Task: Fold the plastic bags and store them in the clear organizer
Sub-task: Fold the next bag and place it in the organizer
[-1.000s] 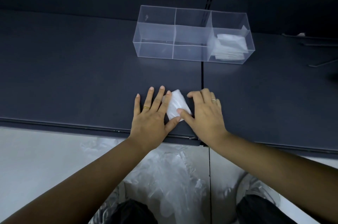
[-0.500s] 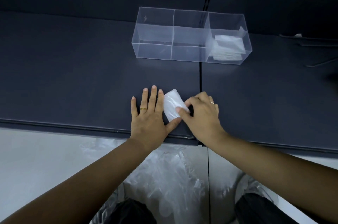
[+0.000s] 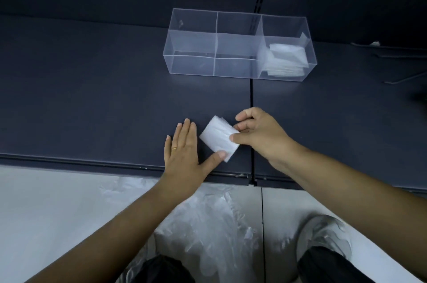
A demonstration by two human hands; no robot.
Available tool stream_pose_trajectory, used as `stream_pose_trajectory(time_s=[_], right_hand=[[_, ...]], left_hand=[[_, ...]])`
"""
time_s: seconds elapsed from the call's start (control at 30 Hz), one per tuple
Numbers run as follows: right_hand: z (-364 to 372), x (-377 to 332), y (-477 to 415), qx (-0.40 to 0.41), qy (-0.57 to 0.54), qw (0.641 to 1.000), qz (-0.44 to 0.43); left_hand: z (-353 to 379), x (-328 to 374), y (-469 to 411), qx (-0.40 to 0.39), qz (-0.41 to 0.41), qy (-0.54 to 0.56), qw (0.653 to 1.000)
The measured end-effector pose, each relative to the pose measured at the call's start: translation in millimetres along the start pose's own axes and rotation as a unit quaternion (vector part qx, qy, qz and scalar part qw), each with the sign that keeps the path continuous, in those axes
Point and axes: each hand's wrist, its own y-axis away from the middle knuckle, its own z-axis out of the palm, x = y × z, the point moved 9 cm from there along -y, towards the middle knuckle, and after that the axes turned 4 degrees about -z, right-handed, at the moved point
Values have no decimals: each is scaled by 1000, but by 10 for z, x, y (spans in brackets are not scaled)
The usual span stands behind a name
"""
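Observation:
A small folded white plastic bag (image 3: 218,138) lies on the dark shelf (image 3: 92,97) near its front edge. My right hand (image 3: 258,134) pinches the bag's right side between thumb and curled fingers. My left hand (image 3: 184,151) lies flat on the shelf just left of the bag, its thumb tip touching the bag's lower corner. The clear organizer (image 3: 238,48) stands farther back, with three compartments. Its right compartment holds a stack of folded bags (image 3: 286,59); the left and middle ones look empty.
A heap of loose clear plastic bags (image 3: 208,220) lies on the pale floor below the shelf edge, between my knees. A seam (image 3: 251,97) splits the shelf into two panels. Thin metal hooks (image 3: 402,79) lie at the far right.
My right hand went from pressing flat on the bag to pinching its right side. My left hand's fingers drew off the bag to lie beside it. The bag turned slightly.

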Motion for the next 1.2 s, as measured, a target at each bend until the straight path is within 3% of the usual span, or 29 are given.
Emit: stream_pose_trajectory(time_s=[0.13, 0.27, 0.47, 0.6, 0.7, 0.83, 0.97, 1.03, 1.13, 1.2], right_hand=[[2, -231, 170, -142, -3, 989, -38], [-76, -461, 310, -200, 5, 976, -81], [-374, -321, 242, -93, -48, 994, -31], [-586, -254, 103, -19, -92, 996, -11], [-1122, -353, -205, 98, -98, 990, -28], [-1763, -544, -728, 230, -42, 970, -60], [-1996, -582, -1109, 285, 117, 948, -76], [-2032, -572, -1147, 303, 206, 927, -75], [-2067, -688, -990, 375, 285, 875, -112], [-1933, -896, -830, 389, 347, 829, -205]], left_hand=[[-172, 164, -50, -139, -4, 238, 961], [-137, 487, -30, -272, 22, 345, 898], [-166, 670, -202, -185, -12, 477, 859], [-221, 760, -301, -102, 6, 493, 864], [-333, 612, -334, -2, 32, 423, 906], [-282, 496, -184, 101, 138, 135, 976], [85, 362, -76, 73, 172, -67, 980], [149, 332, -42, 69, 186, -117, 973], [162, 317, -55, 68, 189, -136, 970], [172, 325, -53, 68, 196, -155, 966]])
